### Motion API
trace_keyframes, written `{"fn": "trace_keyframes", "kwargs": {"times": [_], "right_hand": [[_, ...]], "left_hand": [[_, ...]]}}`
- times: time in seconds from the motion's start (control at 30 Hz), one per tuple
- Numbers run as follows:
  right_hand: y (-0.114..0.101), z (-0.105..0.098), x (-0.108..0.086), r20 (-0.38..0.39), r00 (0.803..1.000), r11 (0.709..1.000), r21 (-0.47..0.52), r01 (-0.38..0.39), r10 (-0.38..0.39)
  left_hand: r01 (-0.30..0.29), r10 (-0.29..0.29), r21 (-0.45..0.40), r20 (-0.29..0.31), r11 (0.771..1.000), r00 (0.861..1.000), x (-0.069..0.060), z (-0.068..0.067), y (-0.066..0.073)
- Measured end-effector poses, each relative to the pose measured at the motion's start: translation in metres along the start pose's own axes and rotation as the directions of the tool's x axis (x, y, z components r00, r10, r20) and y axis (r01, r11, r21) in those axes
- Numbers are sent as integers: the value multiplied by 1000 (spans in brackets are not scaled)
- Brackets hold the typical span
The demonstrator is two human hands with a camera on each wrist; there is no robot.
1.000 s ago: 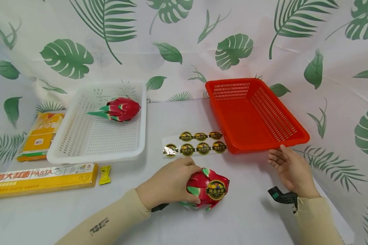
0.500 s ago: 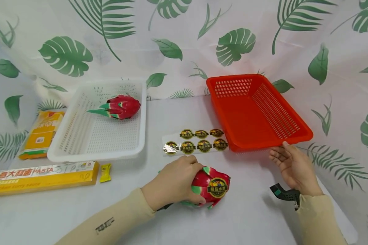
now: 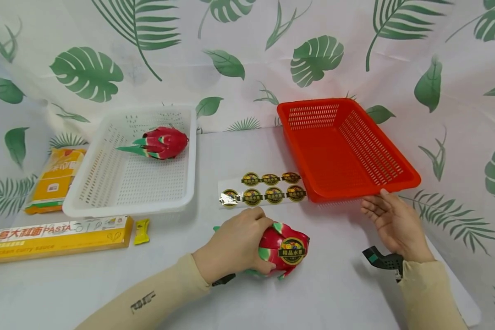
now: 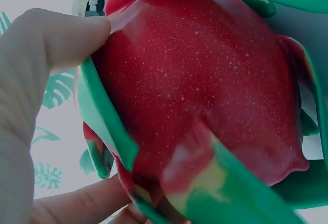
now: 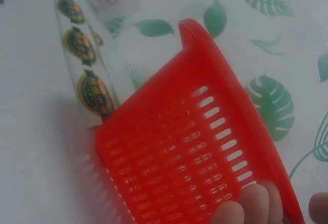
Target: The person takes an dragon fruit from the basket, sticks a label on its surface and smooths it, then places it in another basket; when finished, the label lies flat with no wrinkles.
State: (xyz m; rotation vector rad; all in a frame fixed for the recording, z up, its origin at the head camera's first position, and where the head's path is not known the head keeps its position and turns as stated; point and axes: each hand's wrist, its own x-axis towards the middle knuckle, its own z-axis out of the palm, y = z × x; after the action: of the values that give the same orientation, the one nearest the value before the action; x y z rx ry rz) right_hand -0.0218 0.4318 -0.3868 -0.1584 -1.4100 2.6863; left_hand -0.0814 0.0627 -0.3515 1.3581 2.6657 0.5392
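"What's the left hand doing?"
"It's gripping a dragon fruit, front-left of the red basket; the right hand is pinching its near rim."
"Any danger looming?"
"A leftward shove could be creasing the sticker sheet lying just left of the basket."

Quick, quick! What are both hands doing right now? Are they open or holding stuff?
Left hand: closed, holding the stickered dragon fruit.
Right hand: closed, holding the red basket at its near rim.

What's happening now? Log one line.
left hand: grips stickered glossy red-green dragon fruit | right hand: at near rim of rectangular red perforated plastic basket, grip unclear
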Motion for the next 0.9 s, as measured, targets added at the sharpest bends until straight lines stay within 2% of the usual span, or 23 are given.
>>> {"fn": "trace_keyframes", "kwargs": {"times": [0.27, 0.43, 0.57, 0.73, 0.9], "right_hand": [[1, 0, -1, -61, 998, 998, -54, -17, 13], [1, 0, -1, -58, 998, 998, -67, 9, -13], [2, -1, -1, -64, 998, 995, -94, 19, -25], [1, -2, 0, -76, 997, 990, -137, 23, -33], [1, -3, 0, -67, 997, 988, -150, 28, -38]], "left_hand": [[22, -23, -41, -42, 999, 999, 9, -5, -5], [39, -47, -94, -90, 995, 995, 20, -17, -7], [35, -49, -120, -115, 992, 992, 34, -30, -9], [26, -48, -164, -134, 986, 990, 59, -45, -14], [57, -83, -175, -148, 983, 985, 83, -57, -16]]}}
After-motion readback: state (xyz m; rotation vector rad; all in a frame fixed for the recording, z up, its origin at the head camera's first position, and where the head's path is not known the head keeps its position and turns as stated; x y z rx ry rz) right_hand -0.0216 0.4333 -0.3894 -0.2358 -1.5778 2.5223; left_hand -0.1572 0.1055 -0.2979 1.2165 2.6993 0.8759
